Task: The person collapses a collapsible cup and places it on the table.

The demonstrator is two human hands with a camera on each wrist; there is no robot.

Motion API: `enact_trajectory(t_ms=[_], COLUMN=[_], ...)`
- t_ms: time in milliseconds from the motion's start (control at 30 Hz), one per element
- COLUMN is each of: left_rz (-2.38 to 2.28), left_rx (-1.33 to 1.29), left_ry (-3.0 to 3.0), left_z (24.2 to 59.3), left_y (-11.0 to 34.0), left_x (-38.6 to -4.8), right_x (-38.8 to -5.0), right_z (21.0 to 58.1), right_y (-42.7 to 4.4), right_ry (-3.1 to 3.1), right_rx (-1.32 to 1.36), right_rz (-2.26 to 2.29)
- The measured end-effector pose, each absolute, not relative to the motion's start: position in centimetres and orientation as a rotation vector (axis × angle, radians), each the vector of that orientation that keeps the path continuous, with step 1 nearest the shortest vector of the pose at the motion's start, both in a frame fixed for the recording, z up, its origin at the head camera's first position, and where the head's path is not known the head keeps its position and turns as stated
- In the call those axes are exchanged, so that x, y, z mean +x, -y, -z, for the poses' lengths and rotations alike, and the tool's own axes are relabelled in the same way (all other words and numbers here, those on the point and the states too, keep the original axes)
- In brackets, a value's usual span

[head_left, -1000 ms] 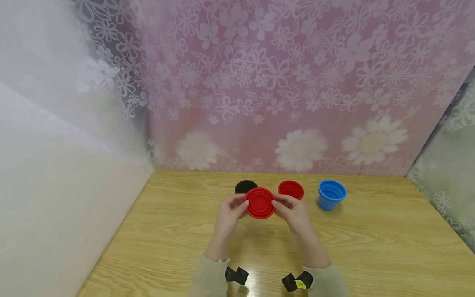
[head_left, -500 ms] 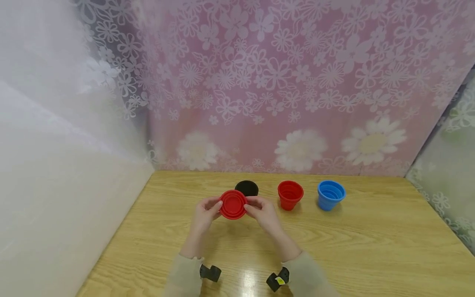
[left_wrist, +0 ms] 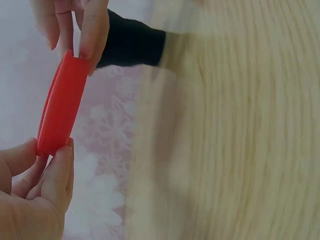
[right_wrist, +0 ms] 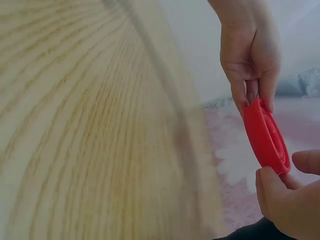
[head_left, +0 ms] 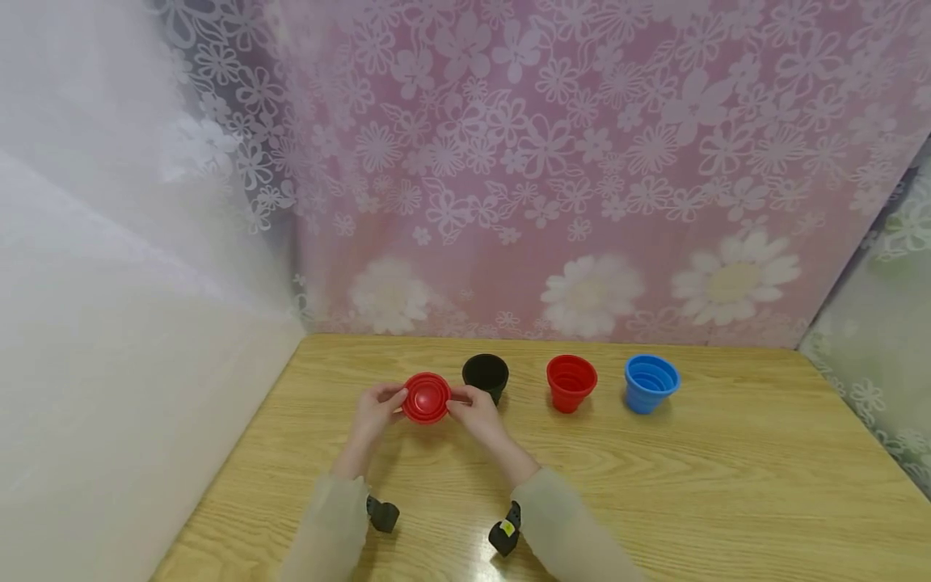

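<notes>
A flat, collapsed red cup [head_left: 427, 398] with ringed walls is held up above the table, its round face toward the head camera. My left hand [head_left: 374, 419] pinches its left edge between thumb and fingers, and my right hand [head_left: 480, 417] pinches the right edge. Seen edge-on in the left wrist view, the collapsed cup [left_wrist: 62, 105] is a thin disc between both hands. The right wrist view shows the red disc [right_wrist: 266, 137] tilted, with fingers at both ends.
Along the back of the wooden table [head_left: 698, 485] stand a black cup [head_left: 486, 373] just behind my right hand, an expanded red cup [head_left: 570, 384] and an expanded blue cup [head_left: 650, 385]. A flowered curtain [head_left: 465, 202] hangs behind; a pale sheet [head_left: 145, 323] borders the left.
Both hands have moved left together with the collapsed red cup, from in front of the black and red cups to left of the black one. The three standing cups have stayed put.
</notes>
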State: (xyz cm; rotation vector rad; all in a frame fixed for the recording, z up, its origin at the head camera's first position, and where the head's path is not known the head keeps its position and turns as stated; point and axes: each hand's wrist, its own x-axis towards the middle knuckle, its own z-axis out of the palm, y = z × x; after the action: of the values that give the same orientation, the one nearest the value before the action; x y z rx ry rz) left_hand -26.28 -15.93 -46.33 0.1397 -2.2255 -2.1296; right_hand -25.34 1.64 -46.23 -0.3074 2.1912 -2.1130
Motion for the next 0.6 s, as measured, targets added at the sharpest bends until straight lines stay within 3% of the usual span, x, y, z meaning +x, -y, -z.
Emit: enact_trajectory(t_ms=[233, 600], left_rz=[2.051, 2.021], left_rx=[0.176, 0.243], left_ry=[2.315, 2.366], left_z=[47.4, 47.6], left_y=[16.8, 17.9], left_x=[-27.9, -29.4], right_x=[-29.0, -28.5], right_z=[51.5, 48.9], right_y=[-0.3, 1.8], right_ry=[-2.209, -2.200], right_rx=[-0.359, -0.134], right_rz=[2.123, 1.980])
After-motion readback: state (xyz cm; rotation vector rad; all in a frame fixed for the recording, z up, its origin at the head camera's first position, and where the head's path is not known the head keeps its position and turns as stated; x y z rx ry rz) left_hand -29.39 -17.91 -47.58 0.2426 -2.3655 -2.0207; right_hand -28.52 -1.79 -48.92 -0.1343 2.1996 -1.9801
